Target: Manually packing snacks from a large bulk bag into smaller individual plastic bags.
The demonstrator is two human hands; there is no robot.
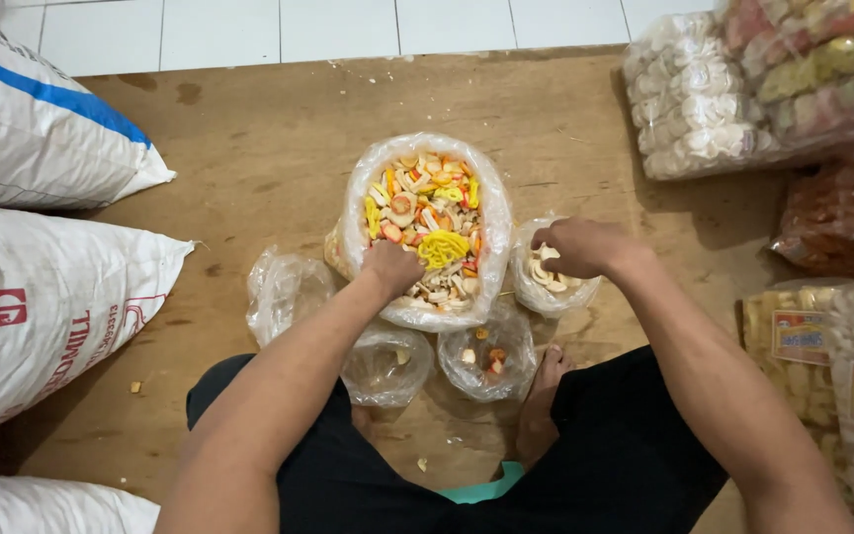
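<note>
Two bare hands work over clear plastic bags on a brown wooden board. Left hand [392, 267] is sunk knuckles-up into the near side of a large open bag [491, 213] heaped with mixed crackers [427, 213] in white, orange, red and yellow; its fingers are buried among the pieces, so whether they are curled round any cannot be told. A bright yellow ruffled cracker [443, 247] lies just beside that hand, on its right. Right hand [577, 245] hovers over a small bag [546, 295] touching the big bag's right side, fingers bunched and pointing down into its mouth, where pale crackers [543, 272] lie; the fingertips seem pinched on a piece, though it is too small to be sure.

Nearer the body than the hands, between the knees, sit two more small clear bags: one below the left wrist, nearly empty [387, 366], and one beside it holding a few orange and white bits [489, 358]. Another crumpled clear bag [284, 292] lies to the left of the left forearm. Well out to the left lie white woven sacks [42, 297]; well out to the right, stacked packets of crackers [724, 99]
</note>
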